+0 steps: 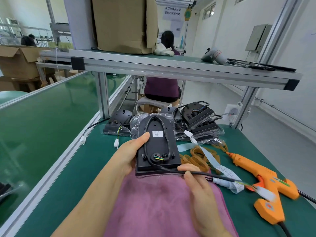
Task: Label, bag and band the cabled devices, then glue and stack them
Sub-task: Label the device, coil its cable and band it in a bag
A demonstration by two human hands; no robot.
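Note:
A black cabled device [158,147] lies back-up at the far edge of the pink cloth [159,207], a small white label [157,133] stuck on it. My left hand [131,154] grips its left side, thumb on top near the label. My right hand [196,183] pinches the device's black cable [213,177], which runs right to a blurred white connector [266,194]. Several bagged devices [198,122] are piled behind. Tan rubber bands [196,158], a label strip [222,170] and an orange glue gun [266,185] lie to the right.
A green conveyor belt [42,113] runs along the left behind an aluminium rail [56,166]. An overhead shelf [171,65] carries a cardboard box [123,24]. A seated person [162,89] is beyond the bench. A power strip [232,113] sits at the back right.

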